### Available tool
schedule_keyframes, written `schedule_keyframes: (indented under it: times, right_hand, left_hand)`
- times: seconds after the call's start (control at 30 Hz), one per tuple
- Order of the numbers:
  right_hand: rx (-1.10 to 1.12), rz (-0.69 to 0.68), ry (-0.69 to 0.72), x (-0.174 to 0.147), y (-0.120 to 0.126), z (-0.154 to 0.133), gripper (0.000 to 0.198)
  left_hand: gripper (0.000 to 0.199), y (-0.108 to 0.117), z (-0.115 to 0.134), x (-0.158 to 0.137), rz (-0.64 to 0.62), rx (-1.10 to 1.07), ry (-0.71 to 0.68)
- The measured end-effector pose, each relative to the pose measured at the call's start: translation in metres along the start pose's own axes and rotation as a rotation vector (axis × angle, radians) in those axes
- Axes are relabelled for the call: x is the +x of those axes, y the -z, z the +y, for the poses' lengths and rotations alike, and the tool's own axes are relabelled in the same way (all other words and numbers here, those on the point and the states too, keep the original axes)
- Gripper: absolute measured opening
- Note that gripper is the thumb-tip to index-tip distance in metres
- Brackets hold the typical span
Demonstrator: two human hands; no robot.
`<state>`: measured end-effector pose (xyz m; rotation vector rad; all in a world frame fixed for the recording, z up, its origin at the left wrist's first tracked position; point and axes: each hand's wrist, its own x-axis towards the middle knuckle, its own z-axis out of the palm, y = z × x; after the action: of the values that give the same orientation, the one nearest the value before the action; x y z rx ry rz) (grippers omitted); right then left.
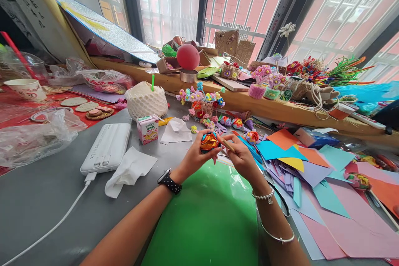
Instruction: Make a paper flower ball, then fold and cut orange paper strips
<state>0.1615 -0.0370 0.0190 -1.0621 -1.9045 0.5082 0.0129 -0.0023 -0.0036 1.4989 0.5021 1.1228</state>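
My left hand point(195, 157), with a black dotted watch strap on its wrist, is closed around a folded paper ball point(210, 142) in orange, gold and blue. Close beside it, my right hand point(241, 158) grips a thin light-brown stick, wooden by its look point(228, 145). The stick's far end lies near the ball's right side; whether it touches the paper, I cannot tell. A small pinkish point shows under the ball. Both hands are held above a glossy green mat point(207, 216). Just beyond them lies another folded paper ball point(252, 137) in orange and white.
Coloured paper sheets point(352, 224) spread across the right side. A white power bank point(107, 147) with a cable, crumpled tissue point(131, 170), a drink carton point(147, 129) and a netted coconut point(146, 102) stand at left. Crafted flowers point(202, 102) and a crowded windowsill point(237, 96) lie behind.
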Motion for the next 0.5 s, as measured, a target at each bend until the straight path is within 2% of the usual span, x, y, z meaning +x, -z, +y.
schedule_keyframes:
  times: [0.2,0.4,0.5]
  right_hand:
    - [0.006,-0.03,-0.01,0.0,0.0022,0.0,0.043]
    - [-0.017,0.049,0.006,0.0003,0.0024,0.0003,0.049]
    - [-0.032,0.039,0.019,0.0005,0.0005,0.0006,0.048]
  left_hand:
    - [0.044,0.0016,0.0025,-0.0007,0.016,0.018,0.015]
    - [0.045,0.003,0.0044,0.0002,0.023,0.002,0.046]
    - [0.046,0.0034,0.0049,0.0002,0.028,-0.004,0.049]
